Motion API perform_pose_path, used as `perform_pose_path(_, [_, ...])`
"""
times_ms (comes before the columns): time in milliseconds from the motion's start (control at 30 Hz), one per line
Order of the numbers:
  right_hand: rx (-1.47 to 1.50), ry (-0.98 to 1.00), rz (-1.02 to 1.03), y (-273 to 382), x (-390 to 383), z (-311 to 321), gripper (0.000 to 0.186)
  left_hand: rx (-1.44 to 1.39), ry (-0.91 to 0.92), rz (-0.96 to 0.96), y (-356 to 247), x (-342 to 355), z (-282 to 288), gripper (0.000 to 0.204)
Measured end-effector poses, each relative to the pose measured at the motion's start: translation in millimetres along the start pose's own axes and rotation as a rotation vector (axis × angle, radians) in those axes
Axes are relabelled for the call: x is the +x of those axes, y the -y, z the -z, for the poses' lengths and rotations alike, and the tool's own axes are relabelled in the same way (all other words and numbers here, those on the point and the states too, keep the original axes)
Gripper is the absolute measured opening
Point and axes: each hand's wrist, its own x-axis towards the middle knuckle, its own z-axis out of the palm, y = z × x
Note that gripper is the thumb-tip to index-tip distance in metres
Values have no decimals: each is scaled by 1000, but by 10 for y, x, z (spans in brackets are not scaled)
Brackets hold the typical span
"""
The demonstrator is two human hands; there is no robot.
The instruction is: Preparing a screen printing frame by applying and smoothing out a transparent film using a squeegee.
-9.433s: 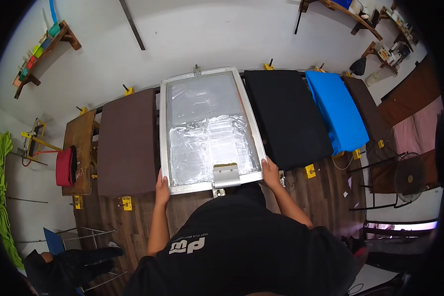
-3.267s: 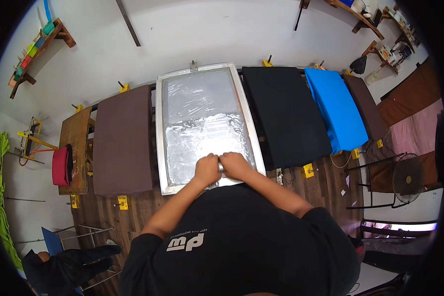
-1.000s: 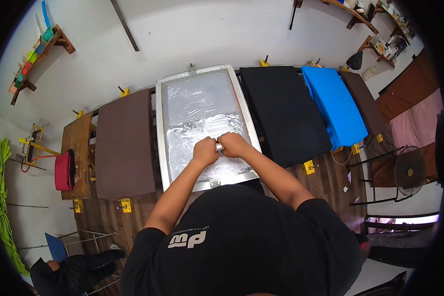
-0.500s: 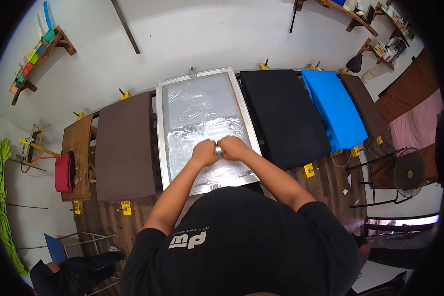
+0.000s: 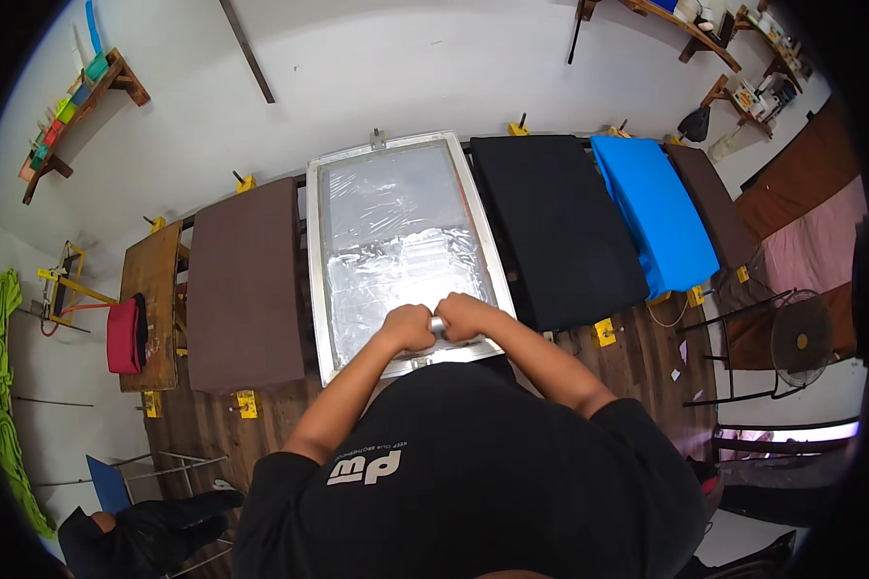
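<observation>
A silver-framed printing screen (image 5: 383, 198) lies in the middle, with shiny, wrinkled clear film over its mesh. Both fists press over the near end of the screen, side by side. My left hand (image 5: 410, 328) and my right hand (image 5: 462, 317) are closed around a squeegee (image 5: 438, 326); only a short silver piece of its handle shows between them. The fists hide the rest of the squeegee, so its blade cannot be seen.
Left of the screen lies a brown cloth-covered board (image 5: 246, 285); to its right are a black one (image 5: 555, 227) and a blue one (image 5: 655, 212). A fan (image 5: 801, 340) stands at right. Another person (image 5: 150, 531) is at lower left. Yellow clamps (image 5: 603, 333) jut from the boards' ends.
Both hands have drawn the squeegee toward my body, from near the screen's middle to its near end. The screen and the boards beside it stay in place.
</observation>
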Motion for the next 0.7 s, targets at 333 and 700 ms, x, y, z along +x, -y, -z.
perform_pose_path(333, [-88,-440,33,-48,57,-272,19,-25,-447,-81,67,85,-250,27])
perform_pose_path(700, [-92,-206,-65,-68,278,239,15,-37,-231,68,100,273,218,23])
